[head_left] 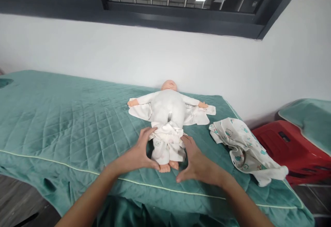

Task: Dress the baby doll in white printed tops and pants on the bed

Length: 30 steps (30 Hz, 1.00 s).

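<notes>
A baby doll (pixel 168 106) lies on its back, its head toward the wall and its feet toward me. Its arms are spread in the sleeves of a white top (pixel 141 111), which lies open beneath it. Small white printed trousers (pixel 165 147) are bunched over its legs, with the bare feet showing below. My left hand (pixel 142 149) curves around the left side of the trousers, fingertips at the waistband and thumb apart near a foot. On the other side, my right hand (pixel 195 160) has its fingertips against the trousers and its thumb spread away. Some fingertips are hidden by the cloth.
A white printed baby garment (pixel 247 149) lies crumpled to the right on the green quilted bedcover (pixel 77 123). Beyond the bed's right edge stands a red plastic piece of furniture (pixel 287 147), with a green cushion (pixel 310 120) on it. Behind the bed rises a white wall (pixel 116 54).
</notes>
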Each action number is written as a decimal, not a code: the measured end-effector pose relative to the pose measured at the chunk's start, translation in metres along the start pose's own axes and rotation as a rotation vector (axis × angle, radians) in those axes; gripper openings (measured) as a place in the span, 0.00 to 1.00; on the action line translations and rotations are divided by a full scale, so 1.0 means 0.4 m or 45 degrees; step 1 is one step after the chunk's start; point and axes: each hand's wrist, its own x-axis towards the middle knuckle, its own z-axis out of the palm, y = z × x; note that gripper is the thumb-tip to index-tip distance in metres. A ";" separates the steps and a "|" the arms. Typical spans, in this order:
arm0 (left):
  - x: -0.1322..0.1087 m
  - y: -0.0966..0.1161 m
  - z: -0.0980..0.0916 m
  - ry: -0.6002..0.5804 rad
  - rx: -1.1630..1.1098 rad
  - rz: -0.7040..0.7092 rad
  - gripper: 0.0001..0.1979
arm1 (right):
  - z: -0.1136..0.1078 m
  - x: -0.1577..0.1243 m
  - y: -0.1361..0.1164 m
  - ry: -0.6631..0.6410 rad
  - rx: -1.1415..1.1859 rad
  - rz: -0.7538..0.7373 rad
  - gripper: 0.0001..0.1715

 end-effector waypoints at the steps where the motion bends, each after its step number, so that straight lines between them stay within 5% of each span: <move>1: -0.001 0.006 0.004 -0.002 0.079 -0.016 0.63 | 0.017 -0.007 -0.003 0.061 -0.069 -0.006 0.73; 3: 0.011 0.014 0.010 0.024 0.190 -0.020 0.64 | 0.050 -0.011 -0.012 0.216 -0.190 -0.018 0.69; 6: 0.043 0.020 0.004 0.080 0.259 0.019 0.56 | 0.074 -0.003 -0.027 0.358 -0.293 -0.043 0.47; 10: 0.045 0.032 -0.010 0.038 0.320 0.053 0.37 | 0.064 0.009 -0.037 0.340 -0.345 -0.075 0.28; 14: -0.004 0.052 0.019 -0.064 0.388 0.085 0.39 | 0.053 0.018 -0.044 0.276 -0.392 -0.104 0.13; 17: -0.030 0.059 0.066 0.082 0.450 0.148 0.41 | 0.053 0.027 -0.059 0.227 -0.466 -0.106 0.09; 24: -0.089 0.083 0.123 0.326 0.563 0.055 0.09 | 0.032 -0.039 -0.123 0.203 -0.626 0.158 0.05; 30: -0.206 0.206 0.064 0.137 0.066 -0.313 0.08 | -0.021 -0.149 -0.200 -0.061 0.062 0.297 0.15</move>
